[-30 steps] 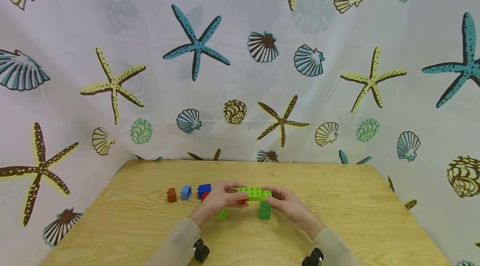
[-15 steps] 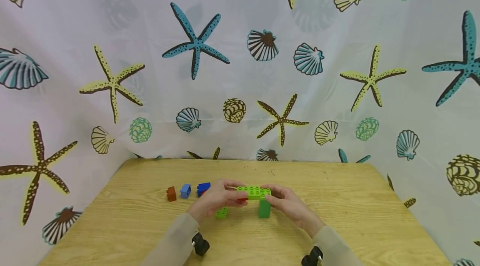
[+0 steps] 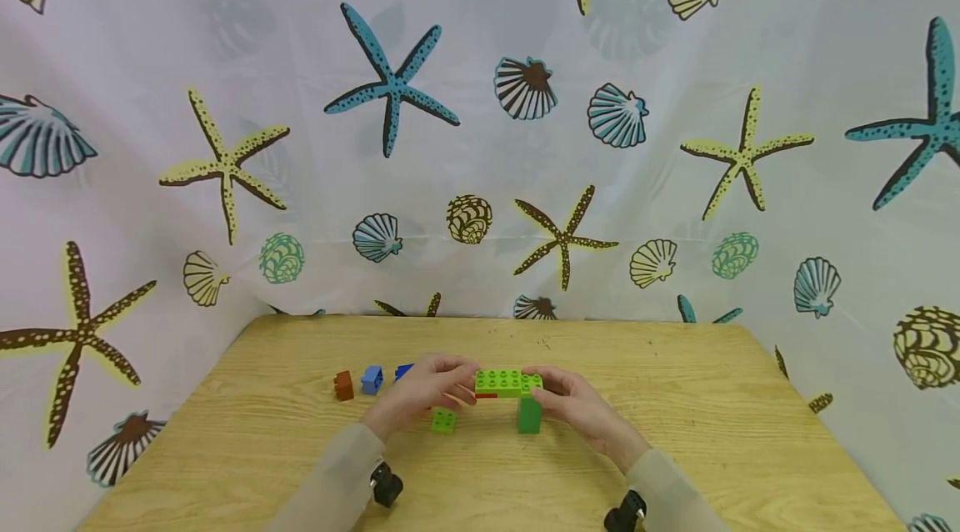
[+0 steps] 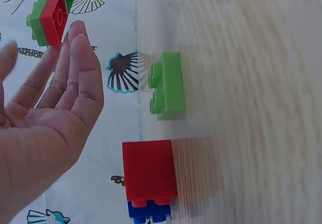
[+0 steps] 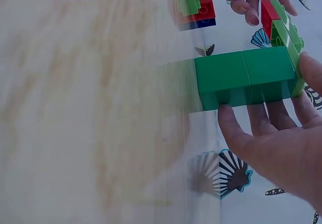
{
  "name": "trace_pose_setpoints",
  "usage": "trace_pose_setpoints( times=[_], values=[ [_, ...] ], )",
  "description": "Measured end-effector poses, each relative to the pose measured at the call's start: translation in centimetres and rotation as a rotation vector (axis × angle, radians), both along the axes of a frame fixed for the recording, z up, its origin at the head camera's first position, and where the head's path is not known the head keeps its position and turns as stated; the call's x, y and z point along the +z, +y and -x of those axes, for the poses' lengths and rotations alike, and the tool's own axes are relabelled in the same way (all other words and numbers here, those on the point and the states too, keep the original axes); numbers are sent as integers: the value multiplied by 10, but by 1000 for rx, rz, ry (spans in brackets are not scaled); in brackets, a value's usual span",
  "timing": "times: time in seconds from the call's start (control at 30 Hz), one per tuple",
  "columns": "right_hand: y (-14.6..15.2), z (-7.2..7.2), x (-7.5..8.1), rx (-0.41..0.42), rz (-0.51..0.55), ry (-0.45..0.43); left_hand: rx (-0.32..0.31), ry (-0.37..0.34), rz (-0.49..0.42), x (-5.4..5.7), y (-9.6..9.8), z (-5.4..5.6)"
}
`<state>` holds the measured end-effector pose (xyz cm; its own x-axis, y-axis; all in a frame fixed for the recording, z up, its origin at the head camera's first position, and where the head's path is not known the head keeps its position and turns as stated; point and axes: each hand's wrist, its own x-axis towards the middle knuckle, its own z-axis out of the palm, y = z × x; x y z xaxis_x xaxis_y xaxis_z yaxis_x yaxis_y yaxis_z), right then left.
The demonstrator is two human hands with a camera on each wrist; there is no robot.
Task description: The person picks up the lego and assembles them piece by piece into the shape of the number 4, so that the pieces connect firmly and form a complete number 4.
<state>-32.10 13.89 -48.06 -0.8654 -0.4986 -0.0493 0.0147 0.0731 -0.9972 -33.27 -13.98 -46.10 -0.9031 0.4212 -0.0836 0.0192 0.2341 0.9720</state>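
Note:
A tower of two dark green toy bricks stands on the table, topped in light green. From its top a long light green brick reaches left, with a thin red brick under its free end. My right hand grips the tower, thumb at the light green top and fingers along the dark green side. Just left of the free end is my left hand, fingers loosely extended and holding nothing; in the left wrist view its fingertips lie close below the red brick.
A small light green brick lies below my left hand. Behind that hand are a blue brick and a red one, partly hidden in the head view. Farther left sit a light blue brick and a brown brick.
My left hand has let go of the long brick's free end and drawn back left, uncovering the red brick and the small light green one. My right hand keeps its grip.

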Motion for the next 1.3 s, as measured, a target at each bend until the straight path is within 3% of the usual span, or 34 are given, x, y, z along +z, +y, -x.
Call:
trace_pose_setpoints(
  times=[0.3,0.53,0.93,1.3],
  values=[
    [1,-1,-1,-1,20,-9,-27,17,58,0,-14,-3],
    [2,-1,-3,29,118,-72,-72,97,221,-6,-25,-6],
    [1,-1,-1,20,120,-104,-148,232,455,-14,-32,-4],
    [0,-1,-1,6,123,-109,-158,222,518,-13,-28,-7]
  ],
)
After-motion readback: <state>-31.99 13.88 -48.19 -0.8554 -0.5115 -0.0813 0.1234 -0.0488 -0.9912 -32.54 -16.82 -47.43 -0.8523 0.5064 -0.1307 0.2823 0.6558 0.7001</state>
